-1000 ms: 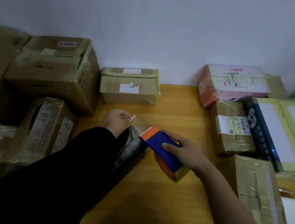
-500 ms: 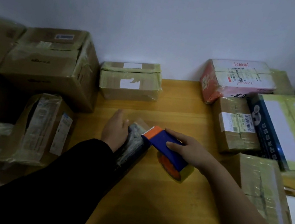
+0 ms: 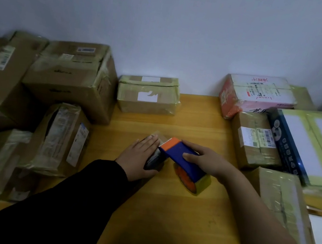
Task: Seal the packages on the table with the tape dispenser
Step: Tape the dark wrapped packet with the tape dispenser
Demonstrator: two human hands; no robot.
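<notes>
A small dark package (image 3: 155, 158) wrapped in clear tape lies in the middle of the wooden table (image 3: 172, 210). My left hand (image 3: 138, 158) rests flat on top of it, fingers together, pressing it down. My right hand (image 3: 206, 161) grips the blue tape dispenser (image 3: 179, 157), whose orange front end touches the package's right edge. The orange tape roll (image 3: 187, 180) hangs below the dispenser, just above the table.
Taped cardboard boxes (image 3: 73, 76) crowd the left side, and one small box (image 3: 148, 95) stands at the back by the wall. More boxes (image 3: 256, 138), a blue and yellow one (image 3: 310, 146) and a red and white one (image 3: 257, 93) fill the right. Bare wood lies in front of me.
My left hand went from pinching tape above the package to lying flat on its top. The dispenser stayed against the package's right edge.
</notes>
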